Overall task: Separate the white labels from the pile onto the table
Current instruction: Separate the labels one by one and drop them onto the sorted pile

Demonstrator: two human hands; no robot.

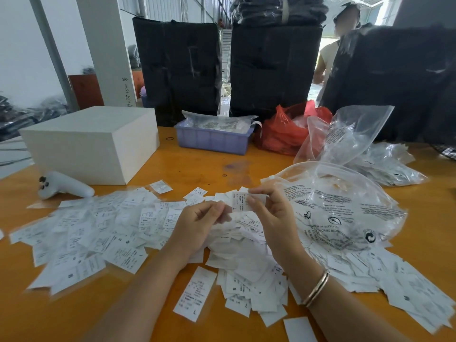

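We hold one white label (243, 202) between both hands above the pile (237, 245): our right hand (270, 213) pinches its right edge, our left hand (199, 224) grips its left end. White labels spread across the orange table (192, 166), mostly left and near. A clear plastic bag (345, 208) lies right; a white box (91, 141) sits far left.

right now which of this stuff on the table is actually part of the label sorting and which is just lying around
Part of the job:
- pile of white labels
- held label, pinched between left hand and right hand
- labels already spread out on the table

Just lying about:
- white box
- white controller
- purple tray
- red bag
- clear plastic bags
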